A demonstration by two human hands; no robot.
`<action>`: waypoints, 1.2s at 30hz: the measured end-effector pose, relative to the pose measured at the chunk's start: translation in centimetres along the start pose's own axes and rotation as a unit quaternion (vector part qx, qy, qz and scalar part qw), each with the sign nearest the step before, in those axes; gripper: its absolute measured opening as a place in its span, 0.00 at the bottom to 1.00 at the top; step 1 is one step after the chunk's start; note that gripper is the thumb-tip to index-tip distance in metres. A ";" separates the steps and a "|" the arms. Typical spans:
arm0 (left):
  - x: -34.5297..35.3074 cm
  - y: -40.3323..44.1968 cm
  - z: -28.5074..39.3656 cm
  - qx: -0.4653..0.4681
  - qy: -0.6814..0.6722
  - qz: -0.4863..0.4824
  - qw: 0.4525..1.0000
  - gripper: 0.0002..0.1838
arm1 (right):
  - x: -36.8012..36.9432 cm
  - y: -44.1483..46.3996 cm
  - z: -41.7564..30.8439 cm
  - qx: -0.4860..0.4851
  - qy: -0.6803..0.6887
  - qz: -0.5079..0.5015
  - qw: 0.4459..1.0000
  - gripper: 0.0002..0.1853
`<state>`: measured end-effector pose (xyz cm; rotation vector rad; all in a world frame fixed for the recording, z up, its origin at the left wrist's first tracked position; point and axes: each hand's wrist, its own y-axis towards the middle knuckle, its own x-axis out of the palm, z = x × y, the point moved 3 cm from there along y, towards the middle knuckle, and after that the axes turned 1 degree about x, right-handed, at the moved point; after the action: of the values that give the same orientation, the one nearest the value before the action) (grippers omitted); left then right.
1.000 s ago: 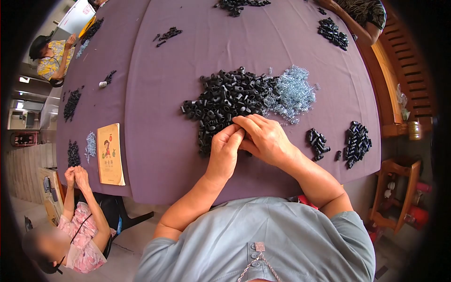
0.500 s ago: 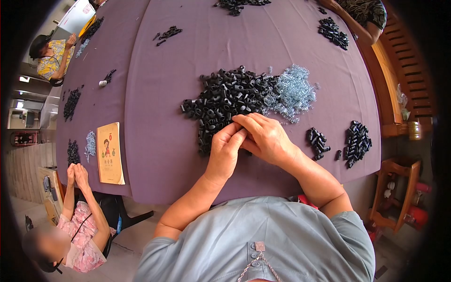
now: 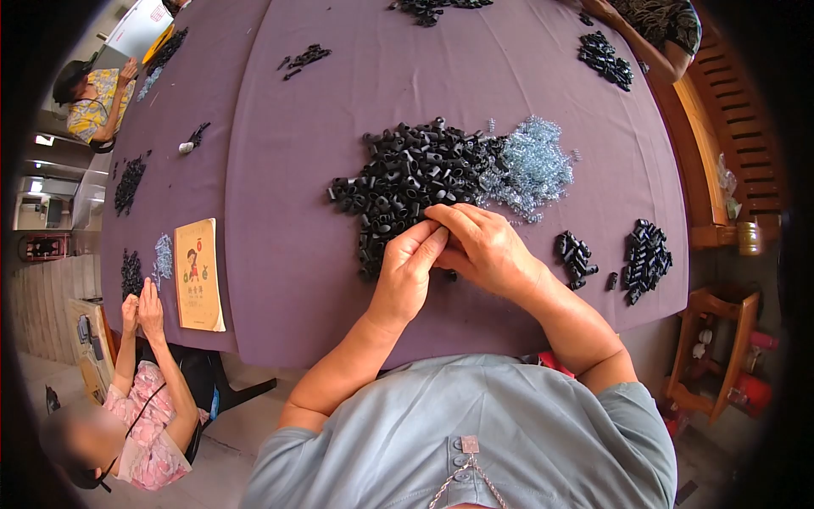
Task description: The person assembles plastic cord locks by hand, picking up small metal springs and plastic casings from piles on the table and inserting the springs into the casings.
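My left hand [image 3: 407, 270] and my right hand [image 3: 492, 251] meet at the fingertips, at the near edge of a big heap of small black plastic tube pieces [image 3: 415, 165]. Both are closed in a pinch. Whatever lies between the fingers is hidden by them; a bit of black shows under my right hand. Against the heap's right side lies a pile of small, shiny, bluish metal springs [image 3: 534, 165]. To the right of my right forearm are a small group of black assembled-looking pieces [image 3: 575, 259] and a larger one [image 3: 646, 261].
A purple cloth [image 3: 297, 187] covers the table. A yellowish booklet [image 3: 199, 276] lies at left. More black piles [image 3: 604, 61] sit around the table. Co-workers sit at the left, one in a pink top [image 3: 157, 424], and another person's arm [image 3: 632, 38] rests at the far right.
My hands stay together, with only slight finger shifts. The nearby co-worker's hands at the left have moved a little apart and forward.
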<state>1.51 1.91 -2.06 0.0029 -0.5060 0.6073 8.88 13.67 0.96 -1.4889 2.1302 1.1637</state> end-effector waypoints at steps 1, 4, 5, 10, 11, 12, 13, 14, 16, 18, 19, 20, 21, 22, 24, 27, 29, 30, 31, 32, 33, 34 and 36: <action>-0.1 0.0 -0.1 0.002 0.002 -0.001 1.000 0.14 | 0.0 0.0 0.1 0.000 0.003 -0.001 1.000 0.30; -0.1 0.0 -0.3 0.000 0.004 -0.002 1.000 0.14 | 0.0 0.1 -0.1 0.008 0.008 -0.010 1.000 0.29; 0.0 0.0 -0.2 -0.006 0.003 0.000 1.000 0.13 | 0.0 0.1 0.0 0.012 0.010 -0.017 1.000 0.29; 0.0 -0.1 -0.4 -0.014 0.004 0.008 1.000 0.13 | 0.1 0.0 0.0 0.028 0.021 -0.036 0.999 0.26; -0.1 -0.1 -0.4 -0.013 0.004 0.007 1.000 0.13 | 0.1 0.0 0.0 0.030 0.021 -0.039 0.999 0.26; -0.1 -0.1 -0.4 -0.012 0.005 0.007 1.000 0.13 | 0.1 0.0 -0.1 0.031 0.022 -0.043 0.998 0.25; 0.0 -0.1 -0.4 -0.010 0.006 0.008 1.000 0.13 | 0.1 0.0 -0.1 0.033 0.023 -0.046 0.998 0.25; 0.0 -0.2 -0.3 -0.007 0.007 0.009 1.000 0.13 | 0.1 0.0 -0.1 0.032 0.024 -0.047 0.998 0.25; 0.1 -0.2 -0.2 -0.005 0.009 0.013 1.000 0.13 | 0.0 0.1 -0.2 0.030 0.026 -0.047 0.998 0.24; 0.1 -0.3 -0.2 -0.007 0.009 0.016 1.000 0.13 | 0.1 0.1 -0.2 0.028 0.023 -0.048 0.998 0.24; 0.1 -0.3 -0.2 -0.008 0.012 0.014 1.000 0.13 | 0.1 0.0 -0.2 0.028 0.022 -0.048 0.998 0.24; 0.0 -0.3 -0.2 -0.008 0.015 0.013 1.000 0.13 | 0.1 0.0 -0.3 0.028 0.020 -0.048 0.998 0.24; -0.1 -0.3 -0.2 -0.009 0.018 0.011 1.000 0.13 | 0.2 0.0 -0.3 0.029 0.019 -0.048 0.998 0.24; 0.0 -0.3 -0.1 -0.011 0.017 0.010 1.000 0.14 | 0.2 -0.1 -0.3 0.029 0.017 -0.048 0.998 0.24; 0.1 -0.4 0.1 -0.014 0.016 0.008 1.000 0.14 | 0.2 -0.1 -0.4 0.026 0.003 -0.053 0.998 0.24; -0.2 -0.4 0.0 -0.026 0.021 -0.002 0.999 0.13 | 0.2 -0.1 -0.6 0.024 -0.006 -0.043 0.999 0.25; 0.2 -0.3 0.2 0.006 0.025 0.005 1.000 0.13 | 0.1 -0.1 -0.8 0.017 -0.009 -0.026 0.999 0.26; 0.3 -0.3 0.3 0.021 0.027 0.010 0.999 0.13 | 0.0 0.0 -0.8 0.011 -0.011 -0.015 1.000 0.26; 0.2 -0.4 0.1 0.019 0.016 0.003 1.000 0.13 | 0.0 0.0 -0.8 0.004 -0.012 -0.003 1.000 0.26; -0.1 -0.4 -0.2 0.017 0.007 -0.005 1.000 0.13 | 0.0 0.0 -0.7 0.005 -0.008 -0.002 1.000 0.27; -0.1 -0.3 -0.3 0.014 -0.003 -0.014 1.000 0.14 | -0.1 0.0 -0.6 0.007 -0.005 -0.001 1.000 0.27; 0.0 -0.3 -0.2 0.018 -0.010 -0.010 1.000 0.14 | -0.2 0.0 -0.5 0.008 -0.004 0.001 1.000 0.28; 0.4 -0.4 0.0 0.026 -0.025 -0.002 0.999 0.13 | -0.4 0.2 -0.5 -0.013 -0.003 0.029 1.000 0.29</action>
<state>1.97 1.81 -1.80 0.0690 -0.5391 0.6174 8.98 13.56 1.56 -1.4410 2.1749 1.2180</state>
